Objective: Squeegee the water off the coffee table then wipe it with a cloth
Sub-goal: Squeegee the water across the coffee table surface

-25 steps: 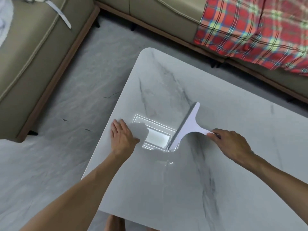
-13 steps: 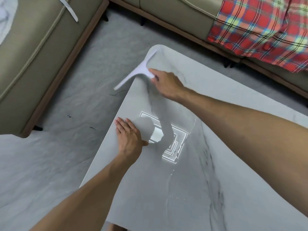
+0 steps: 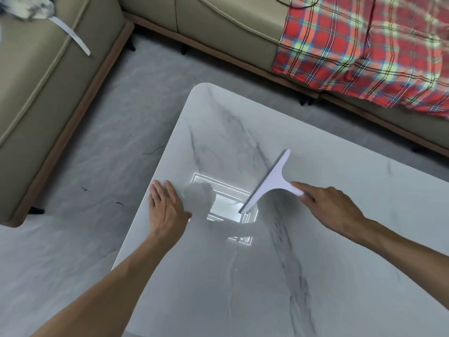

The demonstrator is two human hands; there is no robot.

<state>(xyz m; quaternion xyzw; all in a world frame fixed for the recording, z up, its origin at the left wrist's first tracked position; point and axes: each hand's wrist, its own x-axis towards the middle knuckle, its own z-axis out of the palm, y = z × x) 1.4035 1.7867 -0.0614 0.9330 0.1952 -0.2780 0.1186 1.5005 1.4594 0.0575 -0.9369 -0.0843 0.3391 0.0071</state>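
Observation:
The white marble coffee table [image 3: 328,276] fills the lower right of the view. My right hand [image 3: 332,207] grips the handle of a white T-shaped squeegee [image 3: 269,182]. Its blade lies diagonally on the tabletop, lower end over a bright reflection of a ceiling light. My left hand [image 3: 166,210] rests flat near the table's left edge, fingers together, holding nothing. A thin streak of water [image 3: 230,271] runs toward me below the reflection. No cloth shows on the table.
A beige sofa [image 3: 43,93] stands to the left with a white strip and a fluffy grey-white thing on its seat. Another beige sofa [image 3: 226,27] runs along the back, draped with a red plaid blanket [image 3: 369,42]. Grey marble floor [image 3: 109,147] lies between.
Half a second ago my right hand had the squeegee out at the table's far left corner, past the edge. It has come back to mid-table. My left hand has stayed put.

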